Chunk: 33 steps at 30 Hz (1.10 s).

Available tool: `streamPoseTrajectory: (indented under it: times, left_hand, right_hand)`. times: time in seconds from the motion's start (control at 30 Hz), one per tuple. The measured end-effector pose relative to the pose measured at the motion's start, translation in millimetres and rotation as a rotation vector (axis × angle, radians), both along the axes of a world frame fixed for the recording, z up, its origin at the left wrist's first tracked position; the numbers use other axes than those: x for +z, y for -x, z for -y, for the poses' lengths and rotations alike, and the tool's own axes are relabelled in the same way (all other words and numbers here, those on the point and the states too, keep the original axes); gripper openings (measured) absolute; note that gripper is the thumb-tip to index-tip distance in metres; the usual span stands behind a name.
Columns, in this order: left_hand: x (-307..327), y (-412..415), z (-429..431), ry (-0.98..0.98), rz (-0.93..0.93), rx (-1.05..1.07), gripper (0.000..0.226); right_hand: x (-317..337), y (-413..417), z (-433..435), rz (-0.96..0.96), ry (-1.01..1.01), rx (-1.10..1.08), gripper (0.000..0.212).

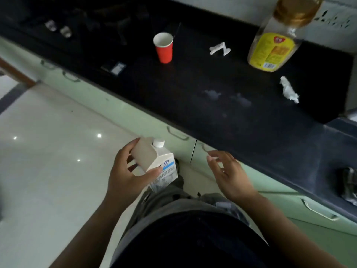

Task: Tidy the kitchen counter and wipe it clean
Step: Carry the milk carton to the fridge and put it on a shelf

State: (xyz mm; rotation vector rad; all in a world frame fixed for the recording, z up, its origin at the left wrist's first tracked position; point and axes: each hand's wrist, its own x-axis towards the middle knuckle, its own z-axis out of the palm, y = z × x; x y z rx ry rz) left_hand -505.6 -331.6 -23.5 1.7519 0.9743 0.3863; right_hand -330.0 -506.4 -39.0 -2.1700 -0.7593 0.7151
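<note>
The left grip (125, 175) is closed round a capped white carton (154, 157), thumb along its near face and fingers behind its sloped top. It holds the carton clear of the desk (193, 78), out over the floor (48, 151) in front of the person's legs. The right grip (229, 176) is wide and empty, fingers spread loosely just beside the desk's front edge. By the look of it the carton is one item taken off, so tidying has only begun. Still on the dark top are a red paper cup (163, 47) standing upright, a twisted scrap of tissue (219, 48) near it, a large oil bottle (274, 45) with a yellow label, a second crumpled tissue (288, 89) towards the right end, and a small dark box (114, 67) near the front edge. Pale smears (226, 96) show mid-desk, so wiping seems not yet done, and no cloth is in sight. Most of the job looks left.
</note>
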Motion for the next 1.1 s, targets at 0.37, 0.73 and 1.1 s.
streamPoseTrajectory:
  times: [0.37,0.73,1.1]
  left_hand:
    - [-1.5,149.0,56.2,0.040,-0.030,0.364,0.082]
    - [-3.2,349.1,35.5,0.008,-0.092,0.795,0.081]
    - [6.3,562.4,0.9,-0.011,-0.136,1.254,0.077]
  right_hand:
    - [-5.6,93.6,14.8,-0.056,0.126,0.366,0.054]
    - [-6.0,276.7,-162.1,0.024,0.038,0.980,0.058]
    - [7.8,520.0,-309.9,-0.032,0.008,1.375,0.056]
